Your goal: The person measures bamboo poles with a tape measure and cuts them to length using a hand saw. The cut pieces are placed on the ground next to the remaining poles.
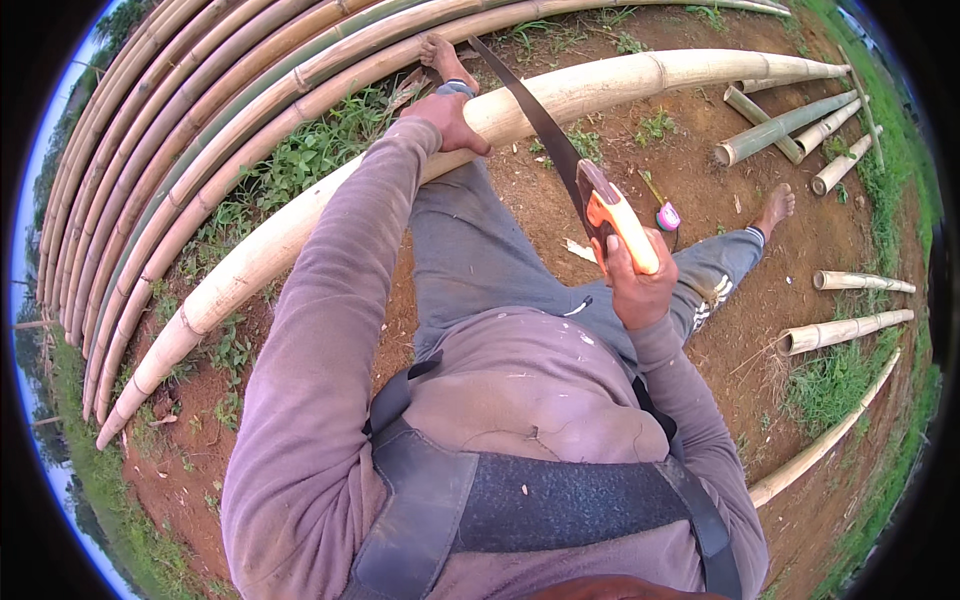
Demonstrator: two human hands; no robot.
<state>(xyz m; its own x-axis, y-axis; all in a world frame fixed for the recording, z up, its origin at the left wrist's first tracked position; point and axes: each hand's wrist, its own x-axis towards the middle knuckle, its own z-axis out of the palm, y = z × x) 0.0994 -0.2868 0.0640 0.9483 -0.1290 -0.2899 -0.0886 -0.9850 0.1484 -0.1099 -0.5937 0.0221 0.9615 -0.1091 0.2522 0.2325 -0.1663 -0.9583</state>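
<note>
My right hand [642,285] is closed round the orange handle of a hand saw [545,128]. Its long dark blade points up and to the left, crossing the pale bamboo pole [590,88]; I cannot tell whether the teeth touch it. My left hand [440,120] grips the same pole just left of the blade, thumb on the near side and the other fingers mostly hidden. The pole runs in a long curve from the lower left to the upper right, over my outstretched leg, with my bare foot [440,58] beyond it.
Several long bamboo poles [200,150] lie side by side at the left and far side. Cut bamboo pieces [790,128] lie at the upper right, with shorter lengths [845,332] below. A pink tape measure [667,215] sits on the brown soil between my legs, near weeds [320,150].
</note>
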